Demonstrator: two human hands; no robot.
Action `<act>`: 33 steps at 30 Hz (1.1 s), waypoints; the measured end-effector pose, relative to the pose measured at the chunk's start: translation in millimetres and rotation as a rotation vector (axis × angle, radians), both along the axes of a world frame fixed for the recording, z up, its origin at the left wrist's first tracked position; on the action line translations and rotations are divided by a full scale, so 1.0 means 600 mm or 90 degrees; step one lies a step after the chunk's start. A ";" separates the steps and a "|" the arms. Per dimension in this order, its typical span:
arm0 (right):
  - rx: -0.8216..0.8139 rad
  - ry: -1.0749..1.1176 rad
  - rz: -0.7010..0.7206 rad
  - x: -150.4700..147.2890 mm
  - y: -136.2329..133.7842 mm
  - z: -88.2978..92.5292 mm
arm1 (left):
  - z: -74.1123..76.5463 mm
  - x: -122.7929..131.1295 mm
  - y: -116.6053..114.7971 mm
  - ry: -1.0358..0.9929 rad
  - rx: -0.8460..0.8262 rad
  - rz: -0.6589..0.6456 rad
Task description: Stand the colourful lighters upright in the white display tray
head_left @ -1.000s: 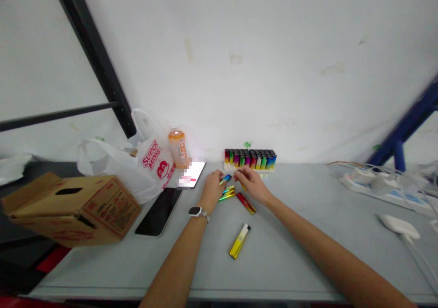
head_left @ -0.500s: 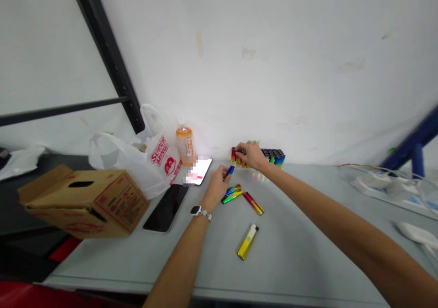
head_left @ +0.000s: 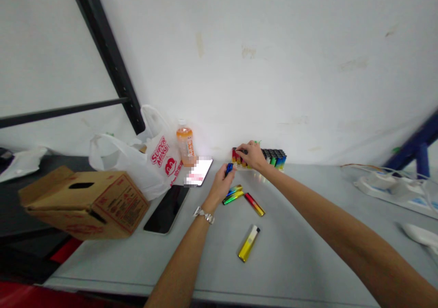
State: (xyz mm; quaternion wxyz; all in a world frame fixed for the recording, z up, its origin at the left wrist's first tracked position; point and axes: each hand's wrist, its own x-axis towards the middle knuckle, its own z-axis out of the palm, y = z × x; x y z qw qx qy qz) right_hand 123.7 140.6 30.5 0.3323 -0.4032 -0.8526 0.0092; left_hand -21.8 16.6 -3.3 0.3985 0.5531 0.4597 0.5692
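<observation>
My left hand (head_left: 222, 182) is closed around a blue lighter (head_left: 229, 167), which stands up out of its fingers. Beyond it, my right hand (head_left: 252, 155) reaches over a block of upright lighters (head_left: 273, 155) in a clear tray (head_left: 241, 167). Its thumb and forefinger pinch a lighter at the left end of the rows, beside a red lighter (head_left: 234, 154); the hand hides much of the block. Below my left hand lie a blue-and-gold lighter (head_left: 235, 189), a green-and-yellow lighter (head_left: 233, 198) and a red-and-gold lighter (head_left: 255, 204). A yellow lighter with a white label (head_left: 249, 244) lies nearer me.
To the left are a cardboard box (head_left: 112, 203), a white plastic bag (head_left: 137, 162), an orange drink bottle (head_left: 185, 143), a dark phone (head_left: 167, 210) and a lit phone (head_left: 204, 165). A power strip (head_left: 386, 189) with cables sits at the right. A white wall (head_left: 290, 70) stands behind.
My left hand has turned, bringing its back and the bracelet into view, and the blue lighter in it now stands more upright. My right hand has stayed at the block, nearly unmoved.
</observation>
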 end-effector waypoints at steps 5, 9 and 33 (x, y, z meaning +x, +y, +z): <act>-0.002 -0.026 -0.011 -0.001 -0.001 -0.004 | 0.021 0.009 -0.019 -0.086 -0.089 -0.014; 0.059 -0.046 -0.036 0.003 -0.008 -0.001 | 0.021 0.018 -0.024 -0.012 -0.062 0.072; -0.068 0.301 -0.012 0.059 -0.195 -0.093 | 0.005 0.046 -0.017 0.202 -0.019 0.212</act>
